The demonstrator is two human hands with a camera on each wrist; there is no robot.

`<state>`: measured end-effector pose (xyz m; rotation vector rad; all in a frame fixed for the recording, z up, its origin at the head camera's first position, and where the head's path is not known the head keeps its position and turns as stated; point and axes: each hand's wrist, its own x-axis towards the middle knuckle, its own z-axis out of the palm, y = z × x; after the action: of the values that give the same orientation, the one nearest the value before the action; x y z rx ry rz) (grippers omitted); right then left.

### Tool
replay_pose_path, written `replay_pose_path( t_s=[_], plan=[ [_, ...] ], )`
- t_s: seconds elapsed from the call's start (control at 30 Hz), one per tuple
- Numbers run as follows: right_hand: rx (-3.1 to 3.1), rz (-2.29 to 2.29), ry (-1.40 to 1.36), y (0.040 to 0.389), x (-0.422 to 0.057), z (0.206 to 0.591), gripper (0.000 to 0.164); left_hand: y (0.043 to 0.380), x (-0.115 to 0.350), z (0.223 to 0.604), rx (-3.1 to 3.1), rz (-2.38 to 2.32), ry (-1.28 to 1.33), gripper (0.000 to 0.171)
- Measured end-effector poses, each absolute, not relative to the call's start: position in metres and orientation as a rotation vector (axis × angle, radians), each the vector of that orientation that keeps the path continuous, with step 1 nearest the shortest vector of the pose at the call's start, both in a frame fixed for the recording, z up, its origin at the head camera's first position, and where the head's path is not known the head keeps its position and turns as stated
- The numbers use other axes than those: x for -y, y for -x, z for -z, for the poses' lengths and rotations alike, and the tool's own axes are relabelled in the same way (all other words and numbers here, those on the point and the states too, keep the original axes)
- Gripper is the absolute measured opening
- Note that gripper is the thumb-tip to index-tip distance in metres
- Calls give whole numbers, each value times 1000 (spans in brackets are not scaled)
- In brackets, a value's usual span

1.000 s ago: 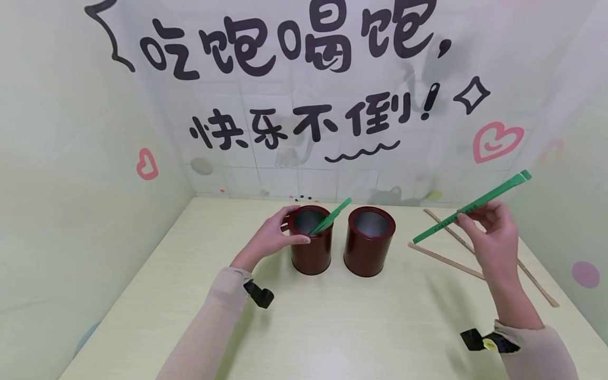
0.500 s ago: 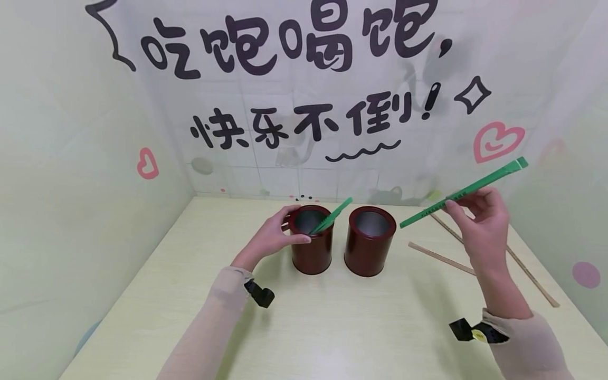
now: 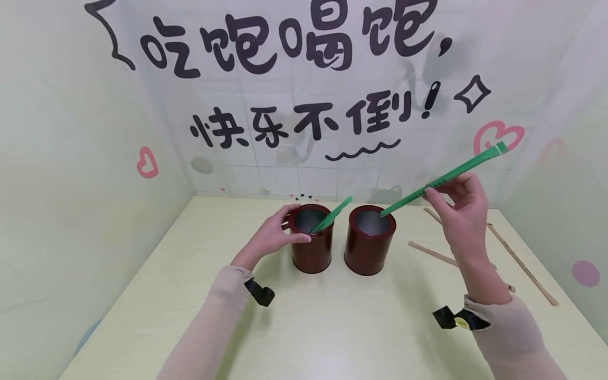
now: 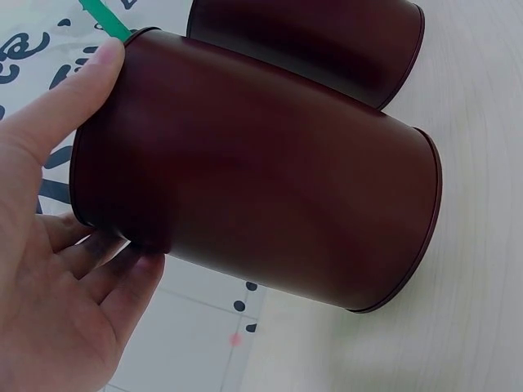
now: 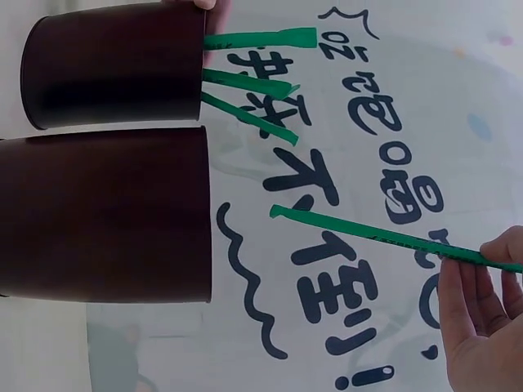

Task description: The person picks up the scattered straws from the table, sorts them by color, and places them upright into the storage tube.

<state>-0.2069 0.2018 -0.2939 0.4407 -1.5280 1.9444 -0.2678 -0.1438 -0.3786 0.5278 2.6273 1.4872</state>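
Note:
Two dark red round cans stand side by side. My left hand [image 3: 273, 232] grips the left can [image 3: 312, 258] near its rim, thumb in front and fingers round the far side. Slim green paper-wrapped sticks [image 3: 334, 214] lean out of that can; the right wrist view shows three green ends [image 5: 261, 38]. My right hand [image 3: 463, 216] pinches another green paper-wrapped stick [image 3: 456, 170] with printing along it. It slants down to the left, its lower end near the right can's [image 3: 368, 256] opening in the head view. In the right wrist view, that end is apart from the rim.
Several thin brown sticks [image 3: 522, 264] lie on the pale table [image 3: 304, 322] at the right, partly behind my right hand and wrist. A printed white sheet [image 3: 266, 174] hangs behind the cans, with pale side walls left and right.
My right hand has moved left and up with the green stick, from over the brown sticks to the right can. The left hand and both cans have stayed in place.

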Motion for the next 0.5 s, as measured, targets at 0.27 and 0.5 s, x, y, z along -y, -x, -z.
replay_pose_path(
  t_s=[0.27,0.5],
  plan=[
    [1520,-1957,-460,211,-187,286,31,267,143,377,-2635,-1468,-517,85],
    [1546,-1942,-489,212,-176,283,31,268,144,377,-2627,-1474,-523,85]
  ],
)
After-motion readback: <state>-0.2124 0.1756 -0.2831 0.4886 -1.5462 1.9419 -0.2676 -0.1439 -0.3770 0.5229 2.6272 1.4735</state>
